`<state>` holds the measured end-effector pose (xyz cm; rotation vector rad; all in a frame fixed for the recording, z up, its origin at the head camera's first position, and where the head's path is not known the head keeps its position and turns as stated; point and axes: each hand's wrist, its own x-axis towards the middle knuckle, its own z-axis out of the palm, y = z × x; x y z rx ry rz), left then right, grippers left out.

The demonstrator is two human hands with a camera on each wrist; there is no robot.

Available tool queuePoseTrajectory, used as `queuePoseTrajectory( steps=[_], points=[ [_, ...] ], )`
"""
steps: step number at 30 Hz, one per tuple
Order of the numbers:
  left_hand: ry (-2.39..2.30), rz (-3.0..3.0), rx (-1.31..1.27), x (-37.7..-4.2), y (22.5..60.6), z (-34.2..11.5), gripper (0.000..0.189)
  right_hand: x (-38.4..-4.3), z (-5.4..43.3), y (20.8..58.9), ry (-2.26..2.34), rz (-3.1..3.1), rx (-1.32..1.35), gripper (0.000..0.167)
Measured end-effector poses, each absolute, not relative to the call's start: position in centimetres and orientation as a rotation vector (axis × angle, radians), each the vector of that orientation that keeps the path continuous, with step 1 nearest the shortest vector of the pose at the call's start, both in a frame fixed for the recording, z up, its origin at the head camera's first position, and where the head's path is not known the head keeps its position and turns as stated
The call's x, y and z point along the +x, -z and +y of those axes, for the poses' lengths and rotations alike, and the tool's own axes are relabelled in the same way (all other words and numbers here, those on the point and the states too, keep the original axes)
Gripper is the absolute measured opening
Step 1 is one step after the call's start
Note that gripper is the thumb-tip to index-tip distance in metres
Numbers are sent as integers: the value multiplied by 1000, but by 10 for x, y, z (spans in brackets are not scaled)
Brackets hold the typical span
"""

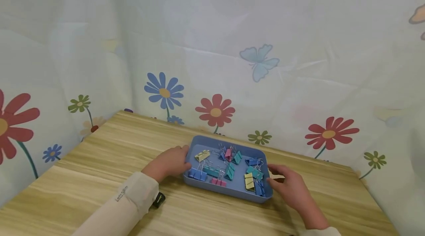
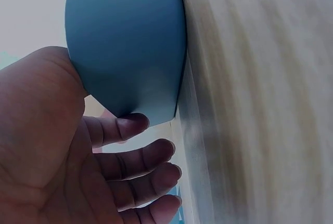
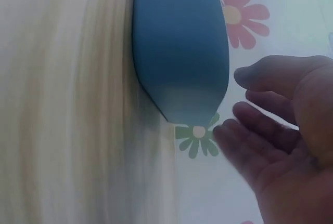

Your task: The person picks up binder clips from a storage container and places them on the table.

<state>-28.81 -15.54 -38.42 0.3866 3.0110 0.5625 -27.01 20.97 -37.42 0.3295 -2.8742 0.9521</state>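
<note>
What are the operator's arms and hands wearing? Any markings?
Left hand and right hand: no gloves. Left sleeve: long, cream, with small dark lettering near the cuff, not fully legible. A small black fitting shows beside that cuff. Right sleeve: only a cream edge in view.

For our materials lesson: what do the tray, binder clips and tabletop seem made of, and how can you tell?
Tray: probably plastic, satin; smooth blue walls, soft sheen.
Binder clips: likely coated metal; coloured bodies, silvery wire handles.
Tabletop: wood or wood-look laminate; streaky grain shows, not which.
</note>
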Motion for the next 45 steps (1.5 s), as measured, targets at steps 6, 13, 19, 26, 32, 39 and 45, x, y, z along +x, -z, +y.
queuePoseTrajectory(
  steps=[6,13,19,26,32,39,45],
  points=[
    [-560,3015,376,-288,386,-155,69,-268,200,375,-1041,-2809,391,39],
    [-546,3021,386,-290,388,-156,68,-271,195,382,-992,-2796,446,33],
    [-537,3021,379,-293,388,-155,69,-274,190,383,-901,-2831,469,24],
    [-529,3022,401,-294,387,-155,67,-273,188,383,-858,-2852,431,14],
    [-533,3024,402,-292,388,-156,67,-273,188,384,-878,-2867,387,12],
    [-536,3013,388,-293,390,-156,68,-271,186,384,-910,-2851,359,11],
    [-551,3004,390,-293,388,-156,68,-269,184,381,-907,-2807,361,9]
  ],
)
